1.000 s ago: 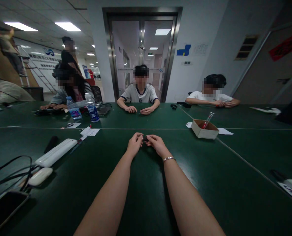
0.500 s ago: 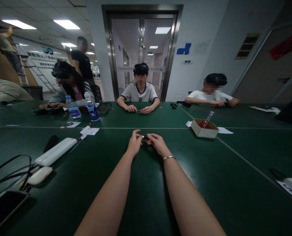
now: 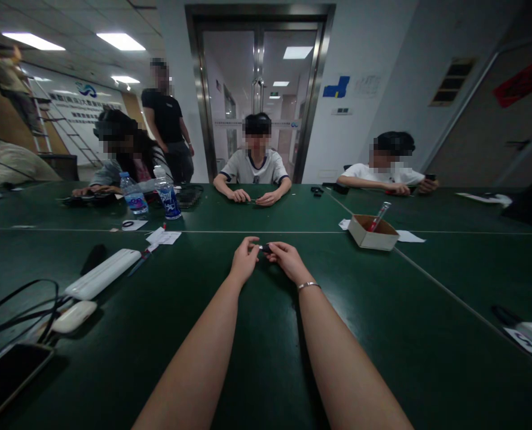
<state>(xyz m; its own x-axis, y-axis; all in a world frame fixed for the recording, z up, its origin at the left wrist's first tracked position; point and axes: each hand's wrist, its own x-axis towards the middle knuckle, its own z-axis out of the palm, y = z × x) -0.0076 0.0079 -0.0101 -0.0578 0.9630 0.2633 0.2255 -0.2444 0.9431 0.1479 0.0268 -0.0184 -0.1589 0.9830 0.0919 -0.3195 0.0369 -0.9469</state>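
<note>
Over the green table [image 3: 266, 334], both my hands meet around a small black piece with a bright metal-looking end [image 3: 265, 248], much like a USB stick. My right hand [image 3: 288, 260] pinches its black body between thumb and fingers. At the bright end, the thumb and fingertips of my left hand [image 3: 245, 261] close in from the left, with the index finger curved above. The fingers partly cover the piece, so its exact kind is hard to tell.
An open carton [image 3: 373, 234] holding a red-and-clear tube stands ahead right. To the left lie a white power strip [image 3: 102, 275], a white case [image 3: 75, 316], a phone [image 3: 12, 382] and black cables. Two bottles [image 3: 167, 194] stand farther back. Several people sit around the table.
My hands and the small black piece stay almost still. Behind the table, a standing person has moved to the right. The seated person at right has lifted a dark object in one hand.
</note>
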